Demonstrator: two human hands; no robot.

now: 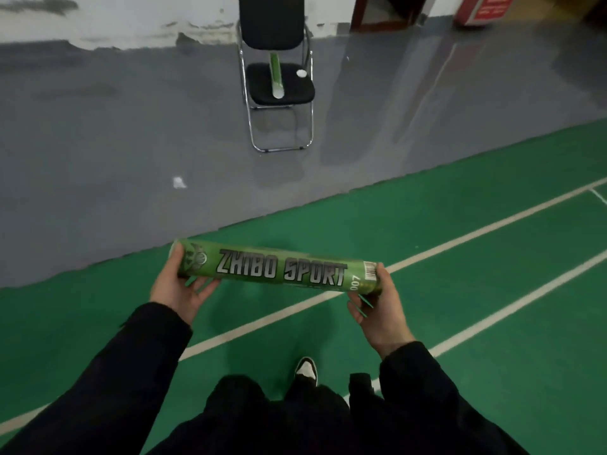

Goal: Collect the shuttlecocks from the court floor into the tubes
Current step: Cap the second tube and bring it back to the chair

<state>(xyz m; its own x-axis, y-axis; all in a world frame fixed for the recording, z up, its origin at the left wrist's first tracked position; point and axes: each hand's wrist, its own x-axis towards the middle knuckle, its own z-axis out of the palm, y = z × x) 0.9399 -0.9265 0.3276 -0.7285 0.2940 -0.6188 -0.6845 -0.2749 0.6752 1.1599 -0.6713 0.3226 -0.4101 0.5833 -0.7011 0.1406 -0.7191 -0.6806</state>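
both hands, left (179,287) and right (377,307), hold the green tube (279,267) level by its ends, fingers curled under. it looks light, thin-walled cardboard, smooth, easily dented; end grips suit it.

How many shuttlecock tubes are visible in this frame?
2. One green tube is held level between the left hand and the right hand. A second tube lies on the seat of the black chair ahead. Others may be out of view.
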